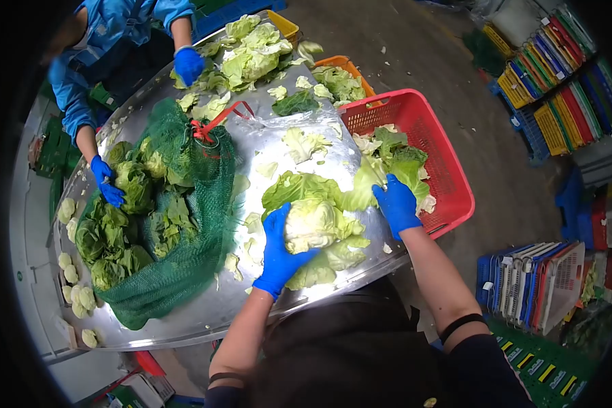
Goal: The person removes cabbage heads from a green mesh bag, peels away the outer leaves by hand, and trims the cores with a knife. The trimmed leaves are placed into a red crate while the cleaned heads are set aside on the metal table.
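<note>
We are clamping our left hand [279,248] around the lettuce head [313,224] at the desk's [204,316] near edge, six o'clock. Our right hand [396,204] is pinching its outer leaf [364,187] beside the red basket [455,204] at three. At nine, the green net sack [183,272] is holding many untrimmed heads, with a few trimmed heads [71,275] lining the rim. Bare steel is lying open toward twelve.

Steel table [251,136] under lettuce [309,224], net sack [183,272]

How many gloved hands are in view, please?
4: left hand on the lettuce head, right hand at a leaf; co-worker's near hand at the net sack, far hand beyond.
</note>
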Demonstrator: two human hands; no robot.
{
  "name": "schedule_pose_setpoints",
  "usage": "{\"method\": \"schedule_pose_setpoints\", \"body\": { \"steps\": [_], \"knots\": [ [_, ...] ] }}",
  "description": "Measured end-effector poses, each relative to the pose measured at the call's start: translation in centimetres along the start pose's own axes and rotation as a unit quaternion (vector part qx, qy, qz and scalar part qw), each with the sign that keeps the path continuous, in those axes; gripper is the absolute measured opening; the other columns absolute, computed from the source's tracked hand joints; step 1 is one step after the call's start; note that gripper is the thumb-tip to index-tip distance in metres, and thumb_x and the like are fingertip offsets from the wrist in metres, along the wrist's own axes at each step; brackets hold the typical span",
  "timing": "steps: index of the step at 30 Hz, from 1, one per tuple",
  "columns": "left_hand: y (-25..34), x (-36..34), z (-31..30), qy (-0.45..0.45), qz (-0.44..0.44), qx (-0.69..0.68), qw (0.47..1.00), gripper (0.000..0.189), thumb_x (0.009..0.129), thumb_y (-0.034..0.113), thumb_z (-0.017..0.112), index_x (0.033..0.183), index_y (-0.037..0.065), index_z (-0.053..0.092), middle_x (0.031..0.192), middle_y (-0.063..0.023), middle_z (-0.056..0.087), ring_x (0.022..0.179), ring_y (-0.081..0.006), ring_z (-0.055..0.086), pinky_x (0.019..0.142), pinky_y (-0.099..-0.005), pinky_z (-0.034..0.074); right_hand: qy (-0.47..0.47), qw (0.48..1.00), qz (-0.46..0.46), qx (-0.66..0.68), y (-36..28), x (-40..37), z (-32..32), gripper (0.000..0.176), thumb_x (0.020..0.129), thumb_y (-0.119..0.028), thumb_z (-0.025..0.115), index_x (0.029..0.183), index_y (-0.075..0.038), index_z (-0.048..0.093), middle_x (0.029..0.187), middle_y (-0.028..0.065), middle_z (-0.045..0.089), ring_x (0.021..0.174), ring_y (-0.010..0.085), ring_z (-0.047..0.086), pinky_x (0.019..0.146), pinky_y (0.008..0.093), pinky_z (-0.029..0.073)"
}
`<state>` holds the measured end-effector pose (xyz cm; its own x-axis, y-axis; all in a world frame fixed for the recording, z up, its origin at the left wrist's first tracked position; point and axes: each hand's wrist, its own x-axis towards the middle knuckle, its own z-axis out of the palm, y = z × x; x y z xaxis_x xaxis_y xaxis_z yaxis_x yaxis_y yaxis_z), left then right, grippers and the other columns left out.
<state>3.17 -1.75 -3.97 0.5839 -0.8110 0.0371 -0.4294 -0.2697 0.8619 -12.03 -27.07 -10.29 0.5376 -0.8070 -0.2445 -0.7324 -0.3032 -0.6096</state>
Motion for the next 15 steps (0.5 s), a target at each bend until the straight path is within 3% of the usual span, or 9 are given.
{"method": "schedule_pose_setpoints", "body": {
  "steps": [2, 4, 5, 6, 9, 11, 12, 14, 15],
  "knots": [
    [0.0, 1.1, -1.0, -0.016, 0.016, -0.006, 1.0, 0.1, 0.057, 0.018, 0.085, 0.142, 0.008, 0.033, 0.141, -0.0187, 0.035, 0.129, -0.0334, 0.037, 0.106, -0.04, 0.034, 0.078, 0.991, -0.106, -0.001, -4.8, -3.2, -1.9, 0.073, 0.079, -0.043, 0.067, 0.14, -0.012, 0.038, 0.1, 0.0194, 0.065, 0.078, 0.0356, 0.064, 0.071, 0.0421, 0.051],
    [0.0, 2.9, -1.9, -0.103, 0.044, -0.029, 0.993, 0.1, 0.057, 0.015, 0.084, 0.143, 0.009, 0.032, 0.139, -0.0167, 0.039, 0.127, -0.0317, 0.039, 0.106, -0.0386, 0.034, -0.007, 0.974, -0.224, 0.03, -8.9, -5.0, -3.3, 0.084, 0.081, -0.045, 0.067, 0.147, -0.019, 0.024, 0.116, 0.0201, 0.06, 0.079, 0.0317, 0.064, 0.071, 0.0401, 0.05],
    [-0.1, 3.3, -1.9, -0.099, 0.03, -0.082, 0.991, 0.096, 0.059, 0.013, 0.082, 0.142, 0.007, 0.033, 0.138, -0.0156, 0.042, 0.126, -0.0304, 0.041, 0.106, -0.0376, 0.034, -0.082, 0.964, -0.24, 0.079, -9.9, -5.2, -3.2, 0.08, 0.081, -0.047, 0.065, 0.146, -0.02, 0.028, 0.118, 0.0194, 0.06, 0.08, 0.0316, 0.063, 0.074, 0.0386, 0.051],
    [0.0, 3.0, -2.0, -0.099, 0.03, -0.079, 0.991, 0.096, 0.059, 0.013, 0.082, 0.142, 0.007, 0.033, 0.138, -0.0156, 0.042, 0.126, -0.0304, 0.041, 0.106, -0.0376, 0.034, -0.183, 0.962, -0.189, 0.075, -9.8, -4.9, -2.4, 0.07, 0.081, -0.051, 0.064, 0.14, -0.019, 0.041, 0.1, 0.0181, 0.066, 0.081, 0.0325, 0.065, 0.073, 0.0385, 0.051],
    [-0.1, 1.3, -1.2, 0.101, -0.034, 0.084, 0.991, 0.091, 0.064, 0.019, 0.082, 0.139, 0.001, 0.033, 0.139, -0.0172, 0.039, 0.129, -0.0314, 0.037, 0.108, -0.0394, 0.031, -0.09, 0.963, -0.23, 0.106, -7.9, -4.7, 0.4, 0.062, 0.08, -0.055, 0.063, 0.123, -0.011, 0.058, 0.09, 0.0169, 0.066, 0.079, 0.0303, 0.064, 0.073, 0.0377, 0.05],
    [-0.6, 0.3, 1.1, 0.09, -0.058, -0.028, 0.994, 0.099, 0.066, 0.028, 0.083, 0.14, -0.003, 0.025, 0.14, -0.0229, 0.033, 0.129, -0.0344, 0.036, 0.108, -0.0407, 0.029, -0.099, 0.986, -0.114, 0.074, -8.5, -5.5, 0.1, 0.06, 0.079, -0.057, 0.064, 0.109, -0.005, 0.063, 0.085, 0.0162, 0.065, 0.079, 0.0302, 0.064, 0.073, 0.0378, 0.049],
    [0.8, 0.6, 2.0, 0.074, -0.062, -0.05, 0.994, 0.103, 0.065, 0.03, 0.084, 0.14, -0.005, 0.023, 0.14, -0.0248, 0.03, 0.129, -0.0355, 0.036, 0.108, -0.0407, 0.029, -0.1, 0.986, -0.115, 0.073, -9.0, -5.9, -0.3, 0.06, 0.079, -0.057, 0.064, 0.109, -0.005, 0.063, 0.085, 0.0162, 0.065, 0.079, 0.0302, 0.064, 0.073, 0.0378, 0.049],
    [3.0, 1.8, 2.2, 0.077, -0.074, 0.035, 0.994, 0.11, 0.062, 0.034, 0.086, 0.14, -0.006, 0.019, 0.14, -0.0267, 0.028, 0.127, -0.0378, 0.036, 0.107, -0.0409, 0.032, -0.134, 0.983, -0.111, 0.063, -10.1, -6.8, -1.3, 0.061, 0.078, -0.059, 0.064, 0.104, -0.003, 0.063, 0.084, 0.0165, 0.065, 0.079, 0.0312, 0.064, 0.072, 0.0378, 0.049],
    [3.6, 2.6, 2.1, 0.068, -0.099, 0.038, 0.992, 0.113, 0.06, 0.035, 0.086, 0.14, -0.006, 0.018, 0.139, -0.0266, 0.028, 0.127, -0.0382, 0.037, 0.105, -0.0408, 0.033, -0.141, 0.983, -0.115, 0.035, -10.4, -6.9, -1.7, 0.066, 0.079, -0.059, 0.062, 0.117, -0.005, 0.058, 0.084, 0.017, 0.065, 0.078, 0.0317, 0.064, 0.07, 0.039, 0.05]
  ]
}}
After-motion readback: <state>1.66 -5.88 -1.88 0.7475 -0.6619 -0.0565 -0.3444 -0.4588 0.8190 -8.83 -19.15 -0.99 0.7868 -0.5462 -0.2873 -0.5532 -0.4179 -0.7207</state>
